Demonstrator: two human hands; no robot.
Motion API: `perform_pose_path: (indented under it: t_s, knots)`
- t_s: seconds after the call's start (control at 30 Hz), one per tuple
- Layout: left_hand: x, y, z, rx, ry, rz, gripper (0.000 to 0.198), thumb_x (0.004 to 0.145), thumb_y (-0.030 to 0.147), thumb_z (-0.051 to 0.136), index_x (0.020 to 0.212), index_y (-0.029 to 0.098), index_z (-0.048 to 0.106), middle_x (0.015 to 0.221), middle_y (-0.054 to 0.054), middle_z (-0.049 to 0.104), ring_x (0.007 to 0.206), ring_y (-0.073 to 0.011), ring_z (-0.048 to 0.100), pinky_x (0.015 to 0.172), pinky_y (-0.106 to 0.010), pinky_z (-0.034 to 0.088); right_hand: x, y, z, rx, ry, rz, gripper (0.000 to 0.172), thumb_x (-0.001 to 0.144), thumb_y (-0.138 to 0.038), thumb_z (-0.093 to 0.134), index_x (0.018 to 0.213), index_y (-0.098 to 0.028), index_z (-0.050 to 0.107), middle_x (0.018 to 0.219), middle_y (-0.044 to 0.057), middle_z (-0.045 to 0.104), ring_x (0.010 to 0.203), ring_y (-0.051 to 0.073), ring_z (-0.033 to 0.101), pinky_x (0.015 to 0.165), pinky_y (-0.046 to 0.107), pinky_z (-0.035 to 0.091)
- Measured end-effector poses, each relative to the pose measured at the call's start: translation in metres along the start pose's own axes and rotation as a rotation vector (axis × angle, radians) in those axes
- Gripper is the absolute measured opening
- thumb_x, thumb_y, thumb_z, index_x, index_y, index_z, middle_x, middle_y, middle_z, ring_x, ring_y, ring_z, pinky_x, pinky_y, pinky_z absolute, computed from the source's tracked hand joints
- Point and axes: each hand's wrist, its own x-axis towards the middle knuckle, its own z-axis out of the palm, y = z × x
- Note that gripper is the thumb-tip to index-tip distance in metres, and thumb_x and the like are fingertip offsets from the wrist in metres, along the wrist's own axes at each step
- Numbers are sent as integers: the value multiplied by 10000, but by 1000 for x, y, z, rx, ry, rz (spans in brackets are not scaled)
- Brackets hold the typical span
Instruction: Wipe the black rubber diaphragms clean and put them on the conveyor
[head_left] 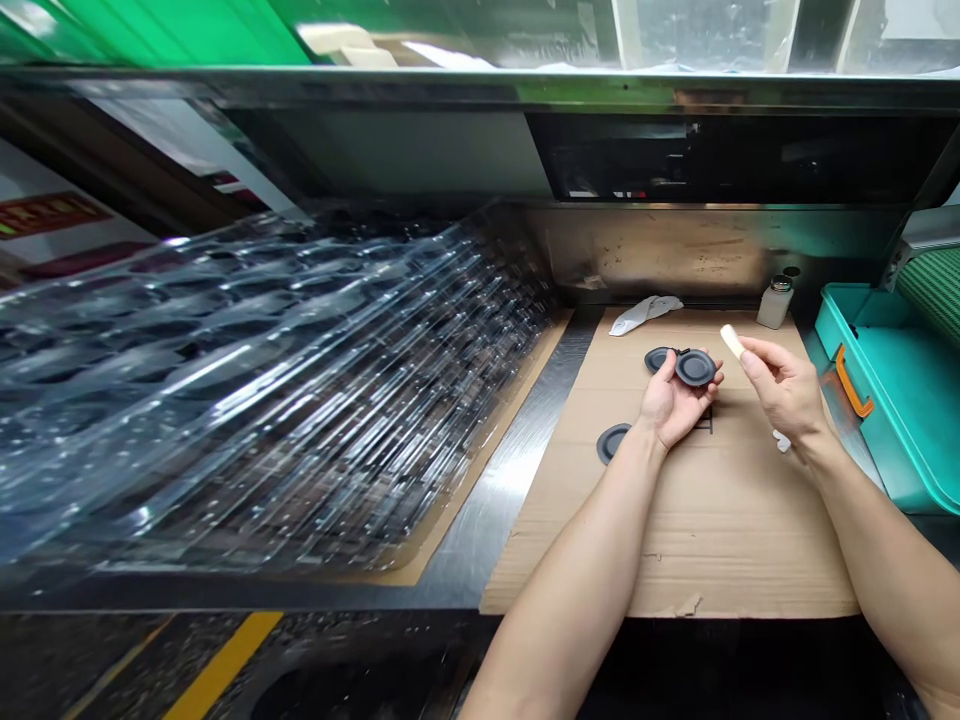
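Observation:
Over the cardboard sheet [675,530], my left hand [670,408] is turned palm up and closed around a black part with two round discs [695,369], its thumb resting against the piece. To the right of it, my right hand [787,388] pinches a short cream-coloured stick-like piece [731,341] between thumb and fingers. The stick points up and left, apart from the black part. Another black disc-shaped part [612,443] lies on the cardboard left of my left wrist, partly hidden by the forearm. A small white scrap [781,441] sits beside my right wrist.
Tall stacks of clear plastic trays [285,400] fill the left of the metal bench [495,470]. At the cardboard's far edge are a crumpled white cloth [646,313] and a small bottle with a metal top [775,302]. A teal bin [892,440] with an orange latch stands right.

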Motion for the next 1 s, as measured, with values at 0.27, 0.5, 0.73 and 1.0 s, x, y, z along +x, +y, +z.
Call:
perform_pose_path:
  t_s: [0.27, 0.5, 0.73, 1.0]
  knots:
    - [-3, 2, 4, 14, 56, -33, 483, 1067, 481, 375, 1152, 113, 676, 1141, -186, 739, 1089, -293, 720, 1002, -465, 569, -15, -3, 18, -299, -526, -440, 279, 1008, -331, 498, 1067, -258, 761, 1138, 69, 728, 1027, 220, 613, 920, 376, 515]
    - [-7, 13, 7, -137, 104, 33, 460, 1082, 446, 336, 1203, 125, 643, 1125, -187, 706, 1001, -244, 725, 796, -341, 635, -5, 18, 14, -314, 125, -19, 365, 927, -463, 565, 1082, -198, 762, 1039, 108, 771, 929, 260, 683, 866, 393, 539]
    - [-15, 19, 14, -197, 51, 17, 615, 1074, 553, 330, 1230, 58, 660, 1090, -185, 704, 823, -147, 707, 697, -192, 615, -9, 41, 22, -526, -97, -3, 332, 895, -429, 601, 1057, -199, 776, 1011, 99, 776, 935, 269, 683, 858, 369, 512]
    - [-19, 17, 21, -215, 41, -22, 667, 1064, 578, 338, 1316, 38, 637, 1182, -214, 707, 794, -150, 713, 674, -196, 608, -13, 48, 24, -571, -163, -29, 343, 917, -456, 597, 1055, -200, 778, 964, 88, 778, 915, 262, 685, 829, 344, 485]
